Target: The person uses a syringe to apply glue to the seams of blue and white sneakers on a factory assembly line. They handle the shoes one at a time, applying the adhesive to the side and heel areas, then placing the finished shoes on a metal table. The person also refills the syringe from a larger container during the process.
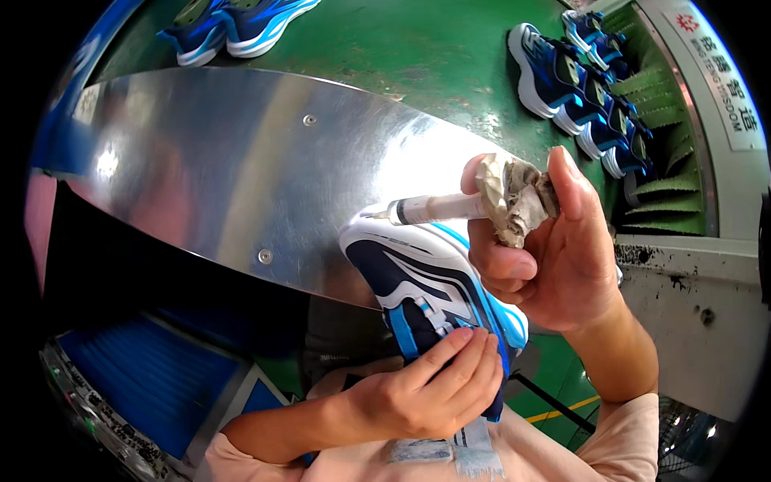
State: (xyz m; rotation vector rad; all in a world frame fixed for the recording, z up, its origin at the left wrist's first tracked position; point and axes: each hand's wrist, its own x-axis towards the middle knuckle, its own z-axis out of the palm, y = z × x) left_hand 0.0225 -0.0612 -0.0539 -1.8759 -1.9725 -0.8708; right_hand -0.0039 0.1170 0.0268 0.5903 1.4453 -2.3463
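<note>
My right hand (554, 249) is closed around a syringe (438, 209) whose plunger end is wrapped in grubby whitish cloth or tape (514, 199). Its thin tip points left, close to the toe-side edge of the sole on a blue and white sports shoe (409, 277); whether it touches I cannot tell. With fingers bent over the laces and opening, my left hand (442, 377) grips that shoe, which lies tilted on its side, sole edge facing up. The shoe's toe end lies at the rim of a shiny metal plate (209, 177).
Beyond the plate runs a green conveyor belt (361, 48). A pair of blue shoes (241, 28) stands on it at the far left. Several more shoes (554, 80) line the right, by a machine opening with green strip curtains (671, 120). A blue-panelled unit (144, 377) sits lower left.
</note>
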